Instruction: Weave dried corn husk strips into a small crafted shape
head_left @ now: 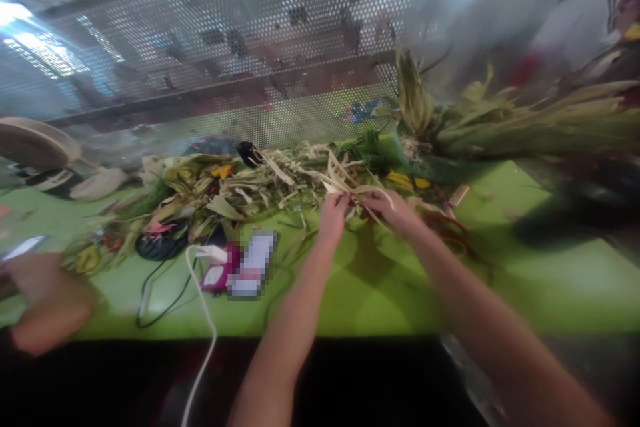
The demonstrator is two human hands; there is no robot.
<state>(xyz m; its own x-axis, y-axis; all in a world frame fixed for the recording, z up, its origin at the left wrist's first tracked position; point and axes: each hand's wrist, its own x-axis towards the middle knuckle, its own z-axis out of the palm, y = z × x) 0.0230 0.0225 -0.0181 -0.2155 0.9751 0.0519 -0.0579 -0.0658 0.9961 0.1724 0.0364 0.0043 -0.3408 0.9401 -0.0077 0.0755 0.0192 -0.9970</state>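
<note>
My left hand (334,212) and my right hand (389,208) meet above the green table, both closed on a bundle of pale leaf strips (336,177). The strips fan out upward and to the sides from between my fingers. Blur hides exactly how the fingertips grip them. Behind my hands spreads a long heap of cut leaf scraps (235,193), pale and green mixed. A yellow object (407,180) lies just past my right hand, and a reddish ring-shaped thing (450,230) is partly hidden by my right forearm.
A magenta power adapter (220,273) with a white cable (209,317) sits beside a pixelated flat object (254,263). Large leaf bundles (530,123) are at the right back. A perforated metal screen (260,47) stands behind the table (400,307). Another person's arm (50,303) rests at left.
</note>
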